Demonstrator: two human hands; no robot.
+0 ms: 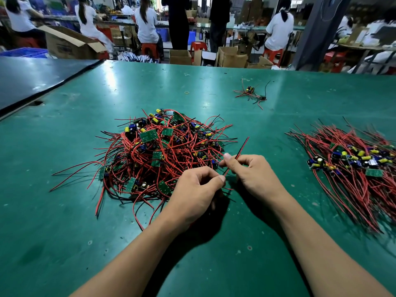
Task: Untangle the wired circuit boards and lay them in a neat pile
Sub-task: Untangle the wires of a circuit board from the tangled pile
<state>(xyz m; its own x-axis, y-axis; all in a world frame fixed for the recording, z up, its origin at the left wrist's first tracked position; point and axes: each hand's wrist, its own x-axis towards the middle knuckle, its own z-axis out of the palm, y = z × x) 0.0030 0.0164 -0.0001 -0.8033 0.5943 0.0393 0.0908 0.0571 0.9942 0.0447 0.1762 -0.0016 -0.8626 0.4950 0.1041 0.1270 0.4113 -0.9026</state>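
Pinches a red-and-black wire pair [241, 148] between the thumb and forefinger of the right hand [255, 174], with the remaining fingers curled loosely beneath. Closes the left hand [199, 194] as well: fingers drawn in, thumb pressed against the forefinger right at the lower end of the same wire pair, seemingly nipping it there, though the contact itself hides under the thumb. Holds both hands close together, just apart, at the near right edge of the tangled heap [167, 151].

Stretches the wire pair out straight, long axis on a slant: lower end by the left thumb, free tip pointing up and away to the far right, clear of the heap's edge.

In the middle of the green counter [64, 221], that heap: small green boards with yellow and blue parts, red and black leads looping every way. Well apart on the right, a neat pile [353, 166] of boards side by side, leads combed roughly parallel, fanning toward the near right and far left.

Farther back on the counter, one stray board [249, 91] with loose leads, and near it a yellow rubber band [187, 92]. Along the left edge, a dark mat [32, 76]. Beyond the counter, cardboard boxes [180, 57] and seated people in white tops [146, 22] at other benches.
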